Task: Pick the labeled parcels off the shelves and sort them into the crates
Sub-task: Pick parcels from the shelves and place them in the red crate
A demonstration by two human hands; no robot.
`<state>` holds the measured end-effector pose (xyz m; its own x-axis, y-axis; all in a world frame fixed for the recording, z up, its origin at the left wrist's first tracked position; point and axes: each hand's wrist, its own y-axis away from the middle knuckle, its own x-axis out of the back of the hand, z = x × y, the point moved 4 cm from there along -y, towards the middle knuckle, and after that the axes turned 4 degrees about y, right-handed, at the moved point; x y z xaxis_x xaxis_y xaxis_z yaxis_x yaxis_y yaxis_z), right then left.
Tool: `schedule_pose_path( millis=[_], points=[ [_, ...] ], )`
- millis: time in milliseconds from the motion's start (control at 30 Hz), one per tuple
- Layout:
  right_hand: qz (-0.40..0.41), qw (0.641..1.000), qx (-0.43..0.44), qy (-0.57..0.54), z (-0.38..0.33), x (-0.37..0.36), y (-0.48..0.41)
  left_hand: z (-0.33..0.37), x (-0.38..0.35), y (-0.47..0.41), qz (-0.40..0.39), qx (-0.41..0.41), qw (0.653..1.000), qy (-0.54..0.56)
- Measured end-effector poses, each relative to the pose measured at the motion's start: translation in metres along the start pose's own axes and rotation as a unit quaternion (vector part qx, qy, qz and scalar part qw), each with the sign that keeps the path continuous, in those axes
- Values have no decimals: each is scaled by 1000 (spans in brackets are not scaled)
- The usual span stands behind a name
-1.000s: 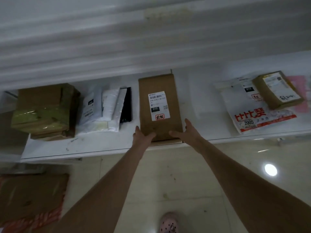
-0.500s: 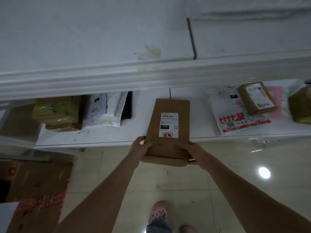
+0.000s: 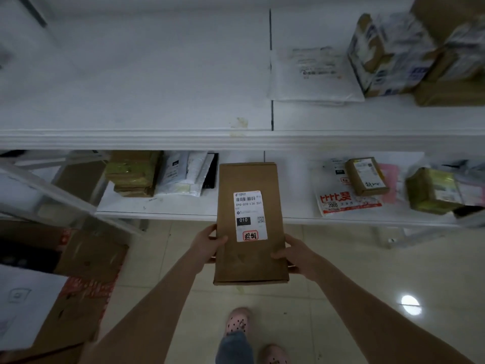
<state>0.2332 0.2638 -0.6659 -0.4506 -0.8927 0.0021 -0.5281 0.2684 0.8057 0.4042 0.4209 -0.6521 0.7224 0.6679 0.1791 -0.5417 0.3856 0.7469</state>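
Parcel: flat brown parcel (image 3: 249,258), long side running away from the person, label face up. Held in the air between both hands in front of the lower shelf (image 3: 157,210). Near end is over the floor tiles (image 3: 341,271); far end overlaps the shelf front in view. Can't tell if it touches the shelf.
Label: white shipping label (image 3: 250,216) w/ barcode, black "010" block, red stamp at bottom.
L hand: left hand (image 3: 208,245) grasps parcel's left edge, thumb on top face, fingers curled under.
R hand: right hand (image 3: 296,256) grasps the right edge, thumb on top, remaining fingers hidden beneath.
Lower shelf, left: stack of yellow-taped boxes (image 3: 133,174), white poly bags (image 3: 183,174) just beside them.
Lower shelf, right: white mailer w/ red print (image 3: 343,202), small brown box (image 3: 366,176) lying on it, another yellow-taped box (image 3: 433,190) further right.
Upper shelf (image 3: 157,139): white bag (image 3: 315,74) lying flat, printed boxes (image 3: 388,53) at far right.
Floor, left: open cardboard box (image 3: 86,258) w/ red print.
Bottom of view: pink shoes (image 3: 237,321).
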Motion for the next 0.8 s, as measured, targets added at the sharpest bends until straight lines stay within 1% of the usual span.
schedule_pose_path(
  millis=[200, 400, 500, 667, 800],
  points=[
    [24, 999, 27, 13, -18, -21, 38, -14, 11, 53, -5, 7, 999, 37],
    [-11, 999, 17, 45, -30, -51, 68, -17, 40, 99, 14, 17, 999, 35],
    [-27, 998, 20, 59, -40, -75, 80, -19, 65, 120, 29, 11, 999, 41],
    [-34, 995, 41, 90, -58, -125, 88, -28, 116, 152, 64, -9, 996, 66],
    [-65, 992, 53, 98, -66, -178, 100, -45, 163, 175, 94, -27, 992, 78]
  ],
)
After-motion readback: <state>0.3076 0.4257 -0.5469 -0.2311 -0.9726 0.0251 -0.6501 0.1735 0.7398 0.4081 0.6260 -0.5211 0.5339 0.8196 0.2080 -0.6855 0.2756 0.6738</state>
